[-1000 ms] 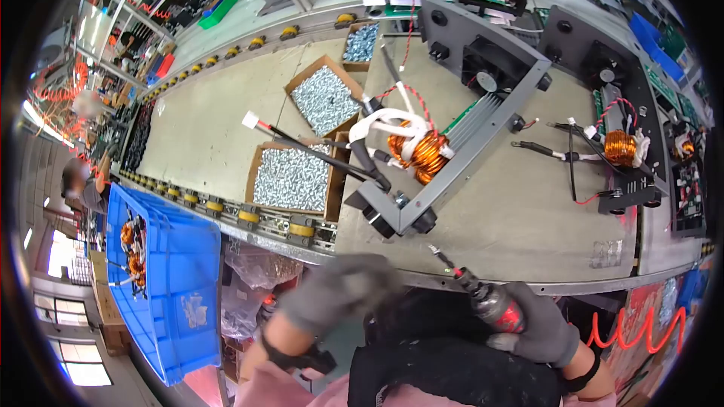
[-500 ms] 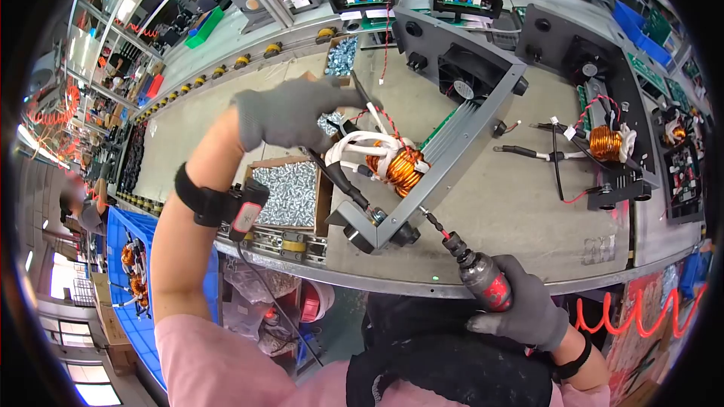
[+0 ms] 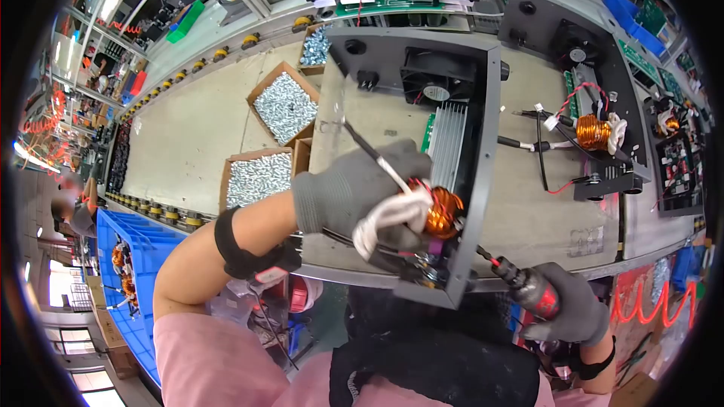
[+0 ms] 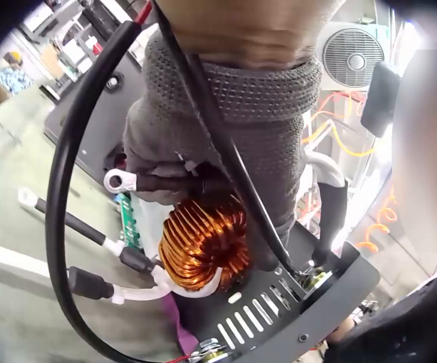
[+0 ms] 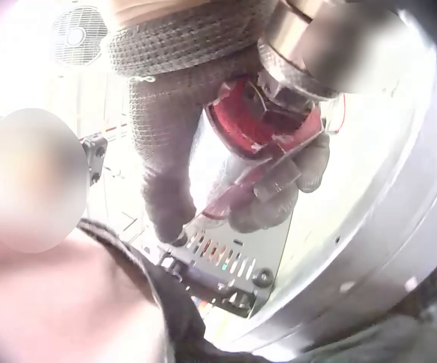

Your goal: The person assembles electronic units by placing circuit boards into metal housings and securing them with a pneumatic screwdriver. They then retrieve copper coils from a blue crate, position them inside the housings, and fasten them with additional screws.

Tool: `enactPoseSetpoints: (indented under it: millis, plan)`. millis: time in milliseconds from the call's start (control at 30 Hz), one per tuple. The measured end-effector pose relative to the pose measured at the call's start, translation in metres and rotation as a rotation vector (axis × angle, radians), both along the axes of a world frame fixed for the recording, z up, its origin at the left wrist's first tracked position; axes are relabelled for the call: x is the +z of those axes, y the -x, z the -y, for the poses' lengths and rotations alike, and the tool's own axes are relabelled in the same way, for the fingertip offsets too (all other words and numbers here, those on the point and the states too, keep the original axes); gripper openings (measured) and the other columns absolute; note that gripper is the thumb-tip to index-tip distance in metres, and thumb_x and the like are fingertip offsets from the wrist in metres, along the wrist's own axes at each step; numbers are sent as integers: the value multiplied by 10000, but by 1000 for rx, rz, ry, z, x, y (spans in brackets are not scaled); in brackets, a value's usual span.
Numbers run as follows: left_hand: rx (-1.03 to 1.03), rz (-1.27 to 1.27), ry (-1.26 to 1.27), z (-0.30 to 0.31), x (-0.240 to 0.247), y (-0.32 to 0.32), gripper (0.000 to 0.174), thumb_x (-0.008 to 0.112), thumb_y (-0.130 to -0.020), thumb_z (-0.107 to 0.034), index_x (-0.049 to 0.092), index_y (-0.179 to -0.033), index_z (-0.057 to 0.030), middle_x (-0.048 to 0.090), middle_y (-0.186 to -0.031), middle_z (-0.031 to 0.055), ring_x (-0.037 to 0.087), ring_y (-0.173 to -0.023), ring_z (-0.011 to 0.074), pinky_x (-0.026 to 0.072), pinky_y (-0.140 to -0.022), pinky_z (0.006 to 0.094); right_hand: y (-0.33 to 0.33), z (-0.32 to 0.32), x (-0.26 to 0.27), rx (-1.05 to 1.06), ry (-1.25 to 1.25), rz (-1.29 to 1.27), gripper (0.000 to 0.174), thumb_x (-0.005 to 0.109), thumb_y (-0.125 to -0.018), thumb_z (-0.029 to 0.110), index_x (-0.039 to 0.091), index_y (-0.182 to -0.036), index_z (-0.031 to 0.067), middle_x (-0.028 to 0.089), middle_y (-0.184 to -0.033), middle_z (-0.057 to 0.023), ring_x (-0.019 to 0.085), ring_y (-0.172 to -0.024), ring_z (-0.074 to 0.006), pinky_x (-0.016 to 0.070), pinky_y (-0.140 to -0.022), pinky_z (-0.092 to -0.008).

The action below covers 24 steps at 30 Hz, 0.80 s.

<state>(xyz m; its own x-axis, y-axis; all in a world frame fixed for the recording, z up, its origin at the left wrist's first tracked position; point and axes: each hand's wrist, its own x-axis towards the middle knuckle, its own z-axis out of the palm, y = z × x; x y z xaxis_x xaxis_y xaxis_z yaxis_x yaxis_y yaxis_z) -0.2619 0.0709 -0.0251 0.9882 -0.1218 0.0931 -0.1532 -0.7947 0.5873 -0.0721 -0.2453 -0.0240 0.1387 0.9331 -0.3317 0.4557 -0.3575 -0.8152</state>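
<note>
My gloved left hand [image 3: 343, 188] reaches into a grey metal chassis [image 3: 483, 151] at the table's front edge. Its fingers curl about the copper-wound coil [image 4: 199, 246], which shows below the glove in the left wrist view. A white sleeved cable [image 3: 385, 226] loops beside the coil, and black cables with ring lugs hang around the hand. Inside the chassis are a fan [image 3: 437, 79] and a finned heat sink [image 3: 450, 136]. My gloved right hand [image 3: 577, 305] grips a red and silver power screwdriver [image 3: 537, 292], its bit pointing at the chassis's outer side near the front corner.
Cardboard boxes of screws [image 3: 285, 105] stand left of the chassis. A second chassis [image 3: 633, 128] with a coil is on the right. A blue crate [image 3: 151, 237] is at the left below the table, and a red coiled hose [image 3: 652, 305] hangs at the right.
My left hand rose from below the table edge, reached over the cables and came to the coil. The chassis has turned and shifted toward me. The screwdriver's bit touched its front corner, then moved right.
</note>
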Motion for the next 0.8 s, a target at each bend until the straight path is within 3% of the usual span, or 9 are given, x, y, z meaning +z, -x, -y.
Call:
enactPoseSetpoints:
  millis: [33, 100, 133, 167, 233, 367, 467, 567, 800]
  plan:
    - [-47, 75, -72, 8, 7, -5, 435, 739, -712, -229, 525, -1022, -12, 527, -943, 152, 566, -815, 296, 475, -692, 333, -7, 6, 3, 0, 15, 11, 721, 876, -548, 391, 574, -1092, 26, 659, -876, -154, 664, -767, -311, 518, -697, -359]
    - [-34, -34, 102, 23, 4, -10, 397, 711, -741, -213, 514, -1017, -7, 532, -897, 133, 582, -777, 251, 477, -664, 309, -16, 16, 10, 19, 52, 57, 725, 876, -545, 393, 586, -1097, 24, 664, -878, -148, 664, -768, -313, 516, -703, -359]
    - [-39, -26, 208, 27, -28, -10, 421, 714, -736, -224, 515, -1038, -10, 542, -861, 103, 591, -748, 217, 479, -643, 292, -18, 19, 12, -4, 66, 44, 742, 877, -539, 399, 590, -1110, 21, 668, -880, -147, 663, -772, -326, 516, -710, -360]
    - [116, -61, 105, 37, -24, -8, 336, 694, -685, -374, 559, -816, -95, 539, -901, 87, 548, -863, 288, 490, -692, 379, -19, 19, 14, 8, 83, 58, 742, 877, -539, 399, 590, -1110, 21, 668, -880, -147, 663, -772, -326, 516, -710, -360]
    - [47, 60, 96, 38, -27, -9, 350, 711, -708, -228, 581, -969, -35, 556, -860, 95, 545, -750, 240, 486, -631, 324, -19, 17, 16, 1, 65, 65, 749, 878, -540, 399, 586, -1116, 18, 669, -875, -150, 662, -773, -335, 517, -715, -365]
    - [184, -25, 255, 39, -35, 2, 379, 728, -678, -259, 602, -952, -29, 548, -846, 91, 529, -780, 260, 479, -629, 343, -28, 8, 21, 91, 91, 56, 701, 876, -536, 325, 595, -1102, 21, 672, -875, -146, 667, -756, -318, 522, -702, -360]
    - [225, -45, 397, 38, -38, 10, 497, 753, -663, -307, 600, -1038, -18, 527, -872, 119, 542, -819, 265, 472, -666, 356, -28, -3, 26, 97, 163, -1, 638, 856, -538, 272, 604, -1069, 25, 669, -856, -145, 672, -739, -304, 524, -682, -359]
    - [275, 36, 516, 36, -43, 13, 409, 747, -684, -299, 592, -977, -59, 501, -905, 140, 550, -824, 300, 478, -681, 386, -32, -3, 20, 126, 156, 70, 627, 851, -531, 280, 607, -1052, 31, 665, -847, -149, 667, -731, -309, 521, -674, -372]
    - [287, 81, 534, 33, -30, 11, 332, 720, -729, -282, 593, -900, -28, 501, -880, 131, 545, -796, 287, 468, -655, 375, -38, -5, 17, 143, 154, 59, 671, 859, -497, 323, 610, -1055, 47, 664, -853, -136, 645, -722, -337, 514, -679, -397]
